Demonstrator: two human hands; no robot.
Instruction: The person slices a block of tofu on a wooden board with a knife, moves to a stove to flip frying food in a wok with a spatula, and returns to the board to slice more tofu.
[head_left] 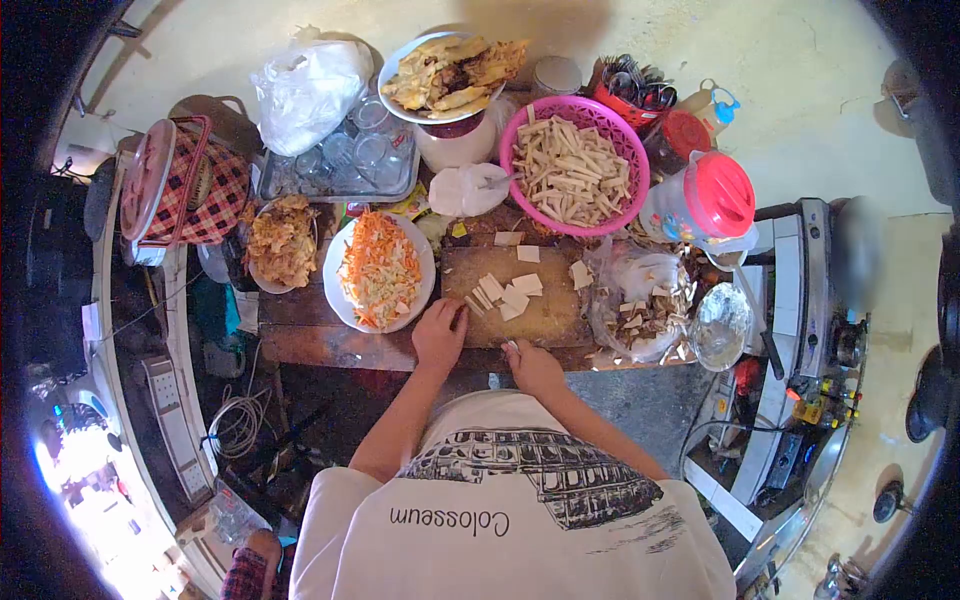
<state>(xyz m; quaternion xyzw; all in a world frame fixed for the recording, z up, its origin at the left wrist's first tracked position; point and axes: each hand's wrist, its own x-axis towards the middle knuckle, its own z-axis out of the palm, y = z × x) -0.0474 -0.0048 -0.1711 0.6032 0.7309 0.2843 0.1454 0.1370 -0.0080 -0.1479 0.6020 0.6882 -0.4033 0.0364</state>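
Observation:
A wooden cutting board lies at the front of the table, with white square pieces and thin white strips on it. At its left front corner my left hand has its fingers curled close to the strips; anything between them is too small to make out. My right hand is closed at the board's front edge around something small, mostly hidden by the fingers. Left of the board stands a white plate of shredded orange and pale vegetables.
Behind the board is a pink basket of pale sticks. A plastic bag with scraps and a metal bowl lie right. Fried food, a glassware tray and a checkered container stand left. A person's foot shows lower left.

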